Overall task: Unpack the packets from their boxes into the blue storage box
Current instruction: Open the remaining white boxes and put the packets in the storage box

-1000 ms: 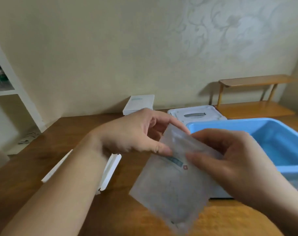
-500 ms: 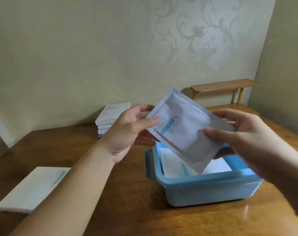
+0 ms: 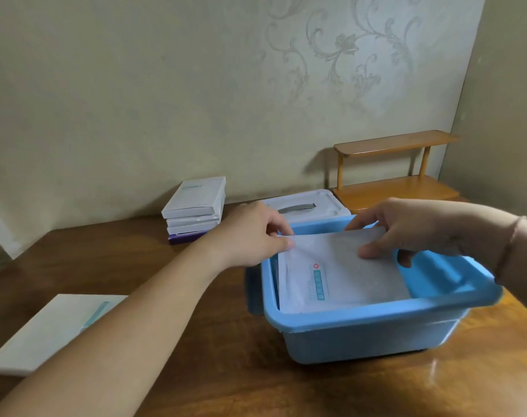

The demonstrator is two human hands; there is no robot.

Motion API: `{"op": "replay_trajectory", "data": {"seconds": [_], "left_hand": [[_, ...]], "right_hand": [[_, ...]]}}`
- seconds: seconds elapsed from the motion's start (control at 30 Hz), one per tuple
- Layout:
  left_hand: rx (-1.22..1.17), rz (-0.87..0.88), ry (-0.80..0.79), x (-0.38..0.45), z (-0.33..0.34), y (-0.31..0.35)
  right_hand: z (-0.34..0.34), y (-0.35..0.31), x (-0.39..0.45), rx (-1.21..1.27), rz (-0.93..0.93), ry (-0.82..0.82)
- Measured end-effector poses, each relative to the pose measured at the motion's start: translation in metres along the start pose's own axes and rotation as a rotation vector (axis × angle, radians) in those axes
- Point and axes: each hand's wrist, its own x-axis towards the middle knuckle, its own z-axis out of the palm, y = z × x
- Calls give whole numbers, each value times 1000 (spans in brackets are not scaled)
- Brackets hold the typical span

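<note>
You're in a home room, floral wallpaper [image 3: 340, 52] behind the wooden table [image 3: 226, 371], small wooden shelf [image 3: 394, 164] on it.

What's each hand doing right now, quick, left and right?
Left hand: pinches the far left corner of the white packet inside the blue storage box.
Right hand: fingers grip the packet's far right edge.

**Colours and patterns observed**

The storage box [image 3: 361, 319] is showing light blue throughout. The packet [image 3: 343, 276] inside is appearing silvery white, carrying a teal label strip and a small red mark. The lid [image 3: 307, 203] is reading pale grey-white. The stacked boxes [image 3: 194, 206] are showing white over one purple. The table [image 3: 226, 371] is presenting brown woodgrain; the wall [image 3: 166, 85] is displaying beige with pale floral scrolls.
</note>
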Motion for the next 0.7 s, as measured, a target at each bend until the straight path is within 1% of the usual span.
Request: {"op": "replay_trajectory", "data": {"seconds": [0.13,0.27,0.37,0.53,0.7], "left_hand": [[125,7,-1,0,1,0],[197,25,9,-3,3,0],[281,13,-3,-5,4,3],[385,-42,-160,-9,-2,12],[403,-8,-344,-13,-8,19]], "right_hand": [[9,-3,0,-169,-17,15],[15,-3,-1,-315,-47,81],[17,-1,-2,-362,-46,46],[22,-4,-4,-392,-49,-4],[29,-14,-10,-374,-85,-92]]}}
